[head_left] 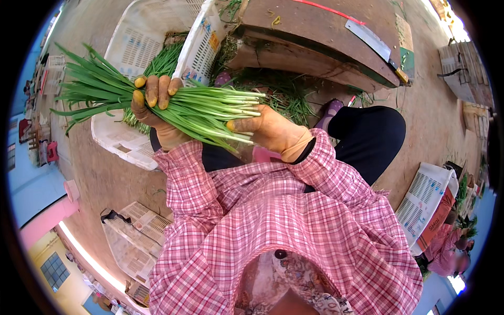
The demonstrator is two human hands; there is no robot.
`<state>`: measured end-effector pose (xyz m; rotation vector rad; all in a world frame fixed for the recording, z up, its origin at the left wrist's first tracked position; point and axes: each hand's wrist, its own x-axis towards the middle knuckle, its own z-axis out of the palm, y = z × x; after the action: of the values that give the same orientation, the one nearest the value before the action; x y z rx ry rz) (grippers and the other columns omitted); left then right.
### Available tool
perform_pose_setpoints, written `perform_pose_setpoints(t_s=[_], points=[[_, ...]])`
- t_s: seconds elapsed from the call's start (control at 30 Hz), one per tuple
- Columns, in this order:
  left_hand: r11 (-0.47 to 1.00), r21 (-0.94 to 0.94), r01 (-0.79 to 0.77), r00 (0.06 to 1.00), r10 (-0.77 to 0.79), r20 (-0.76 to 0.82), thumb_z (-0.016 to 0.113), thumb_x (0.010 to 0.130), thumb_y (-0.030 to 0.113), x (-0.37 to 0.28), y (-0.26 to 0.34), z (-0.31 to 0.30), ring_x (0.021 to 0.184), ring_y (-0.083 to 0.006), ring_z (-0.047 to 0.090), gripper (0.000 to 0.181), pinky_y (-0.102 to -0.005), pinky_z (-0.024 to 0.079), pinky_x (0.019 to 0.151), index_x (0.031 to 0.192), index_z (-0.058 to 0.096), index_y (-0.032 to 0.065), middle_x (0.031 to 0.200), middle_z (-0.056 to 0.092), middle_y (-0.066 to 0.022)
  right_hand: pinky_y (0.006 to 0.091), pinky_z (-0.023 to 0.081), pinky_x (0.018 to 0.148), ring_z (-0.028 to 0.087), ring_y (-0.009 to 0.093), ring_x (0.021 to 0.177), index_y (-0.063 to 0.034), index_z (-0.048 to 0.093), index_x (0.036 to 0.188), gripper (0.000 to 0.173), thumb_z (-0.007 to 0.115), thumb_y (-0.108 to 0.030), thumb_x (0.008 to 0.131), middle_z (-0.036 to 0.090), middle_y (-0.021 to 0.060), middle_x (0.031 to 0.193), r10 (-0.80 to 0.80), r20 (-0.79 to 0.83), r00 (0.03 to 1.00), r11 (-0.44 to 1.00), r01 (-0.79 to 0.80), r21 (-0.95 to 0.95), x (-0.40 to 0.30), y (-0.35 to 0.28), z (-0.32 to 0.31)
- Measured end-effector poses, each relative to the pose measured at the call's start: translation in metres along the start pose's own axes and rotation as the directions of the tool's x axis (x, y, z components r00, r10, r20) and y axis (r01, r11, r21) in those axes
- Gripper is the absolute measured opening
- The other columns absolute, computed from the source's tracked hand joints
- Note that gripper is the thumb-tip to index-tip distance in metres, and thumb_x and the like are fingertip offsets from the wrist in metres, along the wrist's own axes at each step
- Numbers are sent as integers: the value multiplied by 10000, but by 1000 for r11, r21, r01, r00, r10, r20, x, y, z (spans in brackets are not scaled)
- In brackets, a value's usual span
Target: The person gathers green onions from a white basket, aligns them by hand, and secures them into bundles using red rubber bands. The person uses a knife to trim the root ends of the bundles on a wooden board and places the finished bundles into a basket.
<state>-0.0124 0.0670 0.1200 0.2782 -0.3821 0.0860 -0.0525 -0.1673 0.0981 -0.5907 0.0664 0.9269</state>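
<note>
A bundle of green garlic chives [204,104] lies across both hands, its leafy tips to the left and its pale stem ends to the right. My left hand [159,106], in a stained tan glove, is wrapped around the leafy middle of the bundle. My right hand [271,128], gloved too, is at the stem ends with its thumb against the lower stems; its other fingers are mostly hidden behind them. Beneath and behind the left hand stands a white plastic crate [130,43] holding more chives [167,59].
A low brown wooden table [315,25] in front bears a cleaver [370,39] and a red strip [327,11]. Trimmed leaves [289,98] litter the floor below it. More crates stand behind at left [136,240] and right [423,201]. Another person [441,252] is at the lower right.
</note>
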Motion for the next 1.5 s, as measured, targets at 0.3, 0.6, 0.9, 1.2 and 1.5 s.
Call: perform_pose_setpoints(t_s=[0.3, 0.6, 0.9, 1.2, 1.5], points=[[998, -35, 50, 998, -51, -35, 725, 891, 124, 0, -3, -4, 619, -125, 551, 162, -332, 475, 805, 1037, 679, 72, 704, 586, 10, 366, 500, 1023, 639, 209, 1123, 11, 602, 1285, 501, 761, 44, 811, 669, 108, 1246, -106, -35, 994, 993, 107, 42, 0, 3, 11], [988, -154, 16, 999, -22, -37, 697, 916, 156, 0, -6, -8, 653, -137, 567, 173, -348, 473, 826, 1068, 684, 72, 741, 614, 1, 340, 472, 1029, 628, 214, 1120, 31, 662, 1200, 403, 761, 8, 811, 663, 113, 1257, -51, -96, 994, 974, 28, -225, -24, -14, 0], [996, -42, -84, 995, 81, -64, 713, 888, 136, 13, 29, -8, 638, -151, 571, 170, -354, 490, 811, 1043, 691, 68, 718, 625, -11, 325, 533, 897, 672, 218, 1047, -61, 746, 1081, 279, 772, -41, 803, 699, 124, 1161, -539, -149, 829, -7, -181, -983, -77, -47, -62], [978, -198, -61, 997, 69, 33, 700, 915, 173, 17, 10, 5, 647, -126, 581, 180, -312, 489, 827, 1050, 693, 56, 702, 607, 11, 417, 501, 642, 652, 304, 722, -38, 703, 1004, 254, 710, -100, 758, 703, 96, 870, -536, 581, 613, -460, 365, -809, -40, -28, 46], [945, -297, -140, 965, 197, 172, 610, 975, 197, 19, 3, 2, 675, -124, 618, 208, -302, 518, 831, 1104, 645, 38, 756, 621, 17, 244, 483, 569, 607, 100, 644, 34, 611, 1180, 310, 699, -86, 907, 715, 93, 886, -289, -269, 919, 826, 98, -554, -51, -31, 31]])
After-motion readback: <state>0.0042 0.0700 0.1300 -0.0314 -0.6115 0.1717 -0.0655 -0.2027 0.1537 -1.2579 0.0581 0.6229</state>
